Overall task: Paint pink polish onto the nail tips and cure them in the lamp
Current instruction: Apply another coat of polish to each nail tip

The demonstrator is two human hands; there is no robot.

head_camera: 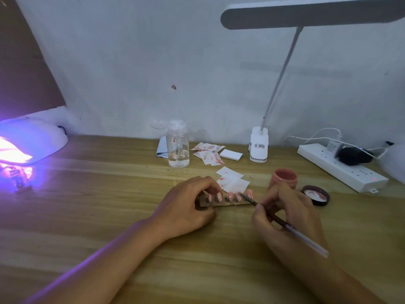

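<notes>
Right hand [285, 216]: fingers pinched round the nail brush [270, 213], bristles at the pink nail tips [229, 195].
Left hand [188, 208]: fingers curled on the holder strip [232, 204], left end.
Polish jar [284, 177]: open, just beyond the right hand.
Curing lamp [32, 140]: lit, far left of the table [109, 194].

Home nail desk: curing lamp [30, 141], desk lamp [306, 14]

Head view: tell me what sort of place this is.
Probably a makeshift home nail-art desk, not a salon: a glowing UV curing lamp, an open jar of pink polish and a card strip of nail tips sit on a wooden desk against a plain wall, beside a power strip.
</notes>
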